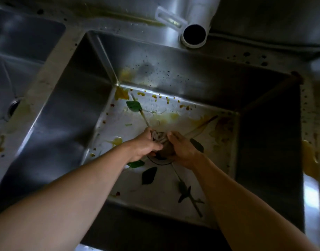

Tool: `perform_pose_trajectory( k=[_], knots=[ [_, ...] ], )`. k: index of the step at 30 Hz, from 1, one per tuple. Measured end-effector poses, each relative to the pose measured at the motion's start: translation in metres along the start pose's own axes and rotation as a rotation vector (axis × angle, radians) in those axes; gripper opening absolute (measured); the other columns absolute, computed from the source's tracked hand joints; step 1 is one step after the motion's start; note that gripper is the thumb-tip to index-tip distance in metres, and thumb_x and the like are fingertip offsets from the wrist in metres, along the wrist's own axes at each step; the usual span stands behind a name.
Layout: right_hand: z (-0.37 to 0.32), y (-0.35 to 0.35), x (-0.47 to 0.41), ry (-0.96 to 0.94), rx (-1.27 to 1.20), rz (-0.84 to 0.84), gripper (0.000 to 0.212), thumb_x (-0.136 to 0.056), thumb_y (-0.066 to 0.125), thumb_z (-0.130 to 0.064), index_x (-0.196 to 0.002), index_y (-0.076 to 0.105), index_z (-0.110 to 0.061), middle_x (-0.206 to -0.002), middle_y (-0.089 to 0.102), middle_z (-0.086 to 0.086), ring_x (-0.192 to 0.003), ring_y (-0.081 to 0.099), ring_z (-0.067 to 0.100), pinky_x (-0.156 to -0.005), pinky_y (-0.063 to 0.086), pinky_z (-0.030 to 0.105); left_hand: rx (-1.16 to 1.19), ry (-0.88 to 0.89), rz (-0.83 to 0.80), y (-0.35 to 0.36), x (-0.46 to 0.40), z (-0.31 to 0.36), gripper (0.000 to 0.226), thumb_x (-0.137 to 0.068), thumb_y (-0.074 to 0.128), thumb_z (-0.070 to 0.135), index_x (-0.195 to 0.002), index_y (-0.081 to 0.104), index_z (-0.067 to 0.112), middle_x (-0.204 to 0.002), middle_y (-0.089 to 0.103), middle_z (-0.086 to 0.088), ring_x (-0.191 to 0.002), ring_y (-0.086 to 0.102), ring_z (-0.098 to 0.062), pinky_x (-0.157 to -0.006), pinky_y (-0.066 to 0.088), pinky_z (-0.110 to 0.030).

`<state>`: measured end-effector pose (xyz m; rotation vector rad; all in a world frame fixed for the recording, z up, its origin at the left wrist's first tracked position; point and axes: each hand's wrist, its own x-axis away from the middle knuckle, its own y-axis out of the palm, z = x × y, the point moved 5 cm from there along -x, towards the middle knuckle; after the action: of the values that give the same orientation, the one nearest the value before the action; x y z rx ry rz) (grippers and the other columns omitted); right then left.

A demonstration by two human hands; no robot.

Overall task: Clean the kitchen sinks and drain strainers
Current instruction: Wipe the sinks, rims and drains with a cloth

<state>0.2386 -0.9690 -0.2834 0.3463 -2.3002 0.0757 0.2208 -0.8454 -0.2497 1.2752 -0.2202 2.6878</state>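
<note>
Both hands meet over the drain [160, 157] at the middle of the sink [68, 98] floor; the left hand [143, 146] and right hand [181, 148] each grip a dark, wet clump [161, 139] between them, curled fingers closed on it; green leaves [134, 105] and yellow smears [121, 93] lie around; a white pipe [194, 34] opens above the rim.

drain [160, 159]: mostly hidden under both hands | second sink [20, 57]: cut by left edge | pipe [195, 20]: cropped at top
</note>
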Motion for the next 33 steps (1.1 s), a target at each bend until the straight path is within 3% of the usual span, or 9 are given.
perform_pose_trajectory(
  k=[2, 8, 11, 13, 16, 19, 25, 29, 33],
  knots=[
    [-0.002, 0.002, -0.002, -0.042, 0.116, -0.031, 0.029, -0.101, 0.044, -0.029, -0.114, 0.058, -0.007, -0.120, 0.061, 0.022, -0.110, 0.059, 0.036, -0.098, 0.046, 0.054, -0.136, 0.017, -0.022, -0.002, -0.002, 0.001, 0.058, -0.086, 0.060, -0.005, -0.136, 0.031, 0.004, -0.125, 0.049, -0.014, -0.116, 0.049, -0.024, -0.101, 0.042, -0.034],
    [-0.002, 0.008, -0.019, -0.059, 0.409, -0.012, 0.040, -0.102, 0.039, -0.034, -0.117, 0.055, -0.001, -0.120, 0.058, 0.023, -0.111, 0.056, 0.037, -0.097, 0.045, 0.050, -0.556, 0.045, -0.031, -0.001, -0.020, -0.004, 0.060, -0.087, 0.063, 0.009, -0.136, 0.028, 0.001, -0.110, 0.050, -0.012, -0.109, 0.051, -0.028, -0.076, 0.039, -0.027],
    [0.004, 0.009, -0.027, -0.028, 0.379, -0.004, 0.030, -0.101, 0.042, -0.034, -0.102, 0.055, -0.007, -0.108, 0.058, 0.019, -0.100, 0.058, 0.032, -0.081, 0.050, 0.041, -0.638, 0.094, 0.003, 0.003, -0.027, -0.009, 0.043, -0.088, 0.061, 0.009, -0.122, 0.036, 0.001, -0.109, 0.051, -0.017, -0.107, 0.051, -0.032, -0.071, 0.035, -0.027],
    [0.007, 0.010, -0.032, -0.030, 0.390, -0.005, 0.026, -0.101, 0.043, -0.032, -0.087, 0.053, -0.013, -0.101, 0.057, 0.016, -0.097, 0.058, 0.030, -0.082, 0.047, 0.041, -0.684, 0.140, 0.022, 0.003, -0.030, -0.012, 0.031, -0.087, 0.061, 0.008, -0.106, 0.037, 0.010, -0.095, 0.047, -0.010, -0.094, 0.051, -0.028, -0.065, 0.031, -0.025],
    [0.007, 0.009, -0.038, -0.037, 0.416, 0.008, 0.030, -0.100, 0.044, -0.028, -0.072, 0.050, -0.020, -0.095, 0.058, 0.015, -0.093, 0.058, 0.028, -0.083, 0.046, 0.040, -0.743, 0.200, 0.055, 0.003, -0.035, -0.014, 0.031, -0.087, 0.061, 0.009, -0.099, 0.033, 0.014, -0.089, 0.043, -0.001, -0.082, 0.043, -0.017, -0.058, 0.027, -0.022],
    [0.007, 0.009, -0.042, -0.030, 0.413, -0.004, 0.033, -0.100, 0.043, -0.026, -0.067, 0.048, -0.023, -0.076, 0.055, 0.005, -0.073, 0.055, 0.021, -0.066, 0.045, 0.031, -0.759, 0.237, 0.063, 0.004, -0.039, -0.016, 0.029, -0.086, 0.060, 0.007, -0.097, 0.034, 0.014, -0.091, 0.046, -0.001, -0.084, 0.046, -0.018, -0.066, 0.033, -0.025],
    [0.014, 0.011, -0.042, 0.034, 0.305, -0.021, 0.030, -0.100, 0.043, -0.027, -0.070, 0.046, -0.026, -0.067, 0.047, -0.005, -0.054, 0.044, 0.007, -0.036, 0.038, 0.013, -0.750, 0.336, 0.095, 0.005, -0.038, -0.020, 0.026, -0.085, 0.058, 0.008, -0.097, 0.037, 0.018, -0.086, 0.047, 0.006, -0.080, 0.047, -0.013, -0.061, 0.034, -0.022],
    [0.011, 0.013, -0.030, 0.063, 0.227, -0.049, 0.029, -0.103, 0.038, -0.028, -0.076, 0.047, -0.021, -0.067, 0.043, 0.002, -0.051, 0.038, 0.012, -0.039, 0.033, 0.019, -0.719, 0.341, 0.087, 0.003, -0.035, -0.017, 0.026, -0.085, 0.057, 0.006, -0.090, 0.034, 0.018, -0.075, 0.040, 0.008, -0.072, 0.041, -0.013, -0.054, 0.027, -0.022],
    [0.000, 0.007, -0.009, 0.164, 0.036, -0.105, 0.021, -0.102, 0.041, -0.026, -0.121, 0.043, -0.018, -0.101, 0.052, 0.012, -0.068, 0.050, 0.020, -0.054, 0.043, 0.027, -0.434, 0.174, 0.060, -0.003, -0.028, -0.014, 0.021, -0.090, 0.057, 0.005, -0.095, 0.039, 0.016, -0.079, 0.045, 0.001, -0.076, 0.043, -0.015, -0.061, 0.034, -0.027]
  ],
)
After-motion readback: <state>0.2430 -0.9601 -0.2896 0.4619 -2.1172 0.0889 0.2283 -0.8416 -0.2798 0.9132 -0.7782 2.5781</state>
